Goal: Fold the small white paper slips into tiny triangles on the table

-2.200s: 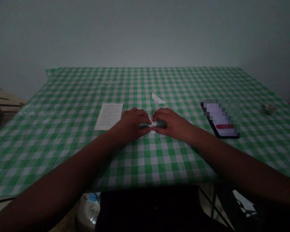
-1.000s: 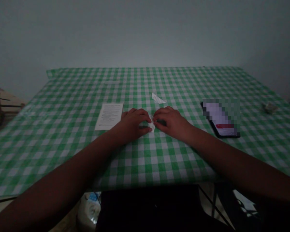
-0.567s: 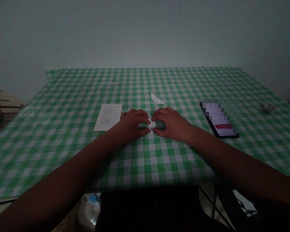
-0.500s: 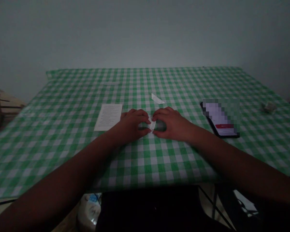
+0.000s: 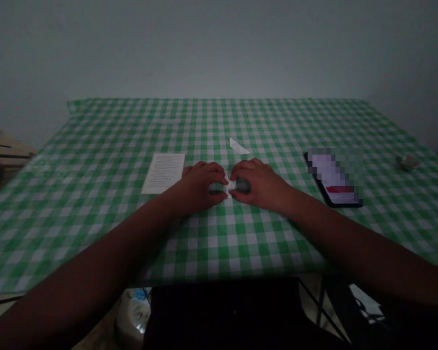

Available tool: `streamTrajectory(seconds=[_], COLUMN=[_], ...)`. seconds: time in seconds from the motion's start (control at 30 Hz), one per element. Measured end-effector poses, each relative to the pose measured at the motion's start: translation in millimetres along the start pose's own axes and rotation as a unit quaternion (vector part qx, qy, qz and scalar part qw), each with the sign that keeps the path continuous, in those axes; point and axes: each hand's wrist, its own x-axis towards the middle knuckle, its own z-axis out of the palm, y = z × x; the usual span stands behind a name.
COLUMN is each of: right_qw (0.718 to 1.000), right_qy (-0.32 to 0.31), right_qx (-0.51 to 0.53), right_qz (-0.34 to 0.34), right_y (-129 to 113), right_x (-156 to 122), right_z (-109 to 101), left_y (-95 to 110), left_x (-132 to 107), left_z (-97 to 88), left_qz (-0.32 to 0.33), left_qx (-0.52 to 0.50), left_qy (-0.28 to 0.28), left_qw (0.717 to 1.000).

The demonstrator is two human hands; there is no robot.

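The folded white paper (image 5: 229, 184) sits right in the grip, pinched between the fingertips of both hands and low against the checked tablecloth (image 5: 219, 243). Only a small pale sliver of it shows between the two thumbs; the rest is hidden under the fingers, so its shape cannot be told.

The left hand (image 5: 200, 187) closes on it from one side, fingers curled over and thumb tucked beneath. The right hand (image 5: 259, 184) meets it from the other side in the same way. Both are drawn tight on the paper, with no open gap between finger and thumb.

This looks like fine work on a small fold, a crease being pressed or pinched with the paper steadied on the cloth. A further fold would seem to call for one hand holding the piece still while the other shifts its fingertips, with light pressure so the small piece does not slip or tear.

Just beyond the grip lies a small white slip (image 5: 238, 146). Beside the left hand lies a printed sheet (image 5: 164, 172). Well off past the right hand rests a phone (image 5: 334, 180), and farther still a small grey object (image 5: 406, 162), too dim to identify.
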Motion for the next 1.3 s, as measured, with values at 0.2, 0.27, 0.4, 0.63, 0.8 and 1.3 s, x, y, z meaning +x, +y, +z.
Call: streamTrajectory(seconds=[0.2,0.27,0.4,0.63,0.8,1.3], right_qw=[0.999,0.999,1.0,1.0,0.999,0.999], right_qy=[-0.022,-0.023,-0.015,-0.011,-0.027,0.041], right_qx=[0.0,0.007,0.017,-0.025,-0.028,-0.002], right_qz=[-0.025,-0.034,-0.022,0.005,-0.008,-0.015], right_y=[-1,0,0,-7,-8,-3], right_x=[-3,-3,-1,0,-3,0], right_z=[-6,-7,-5,-2,-6,5], left_y=[-2,-2,-1,-2,-1,8], left_x=[1,1,1,1,1,3], left_z=[0.7,0.0,-1.9,0.0,-1.1,5.3], left_qz=[0.001,0.0,0.007,0.006,-0.006,-0.009], left_qx=[-0.002,-0.002,-0.002,-0.005,-0.004,0.07], left_qy=[-0.007,-0.009,-0.011,-0.001,-0.005,0.018], left_qw=[1.0,1.0,1.0,1.0,1.0,0.997])
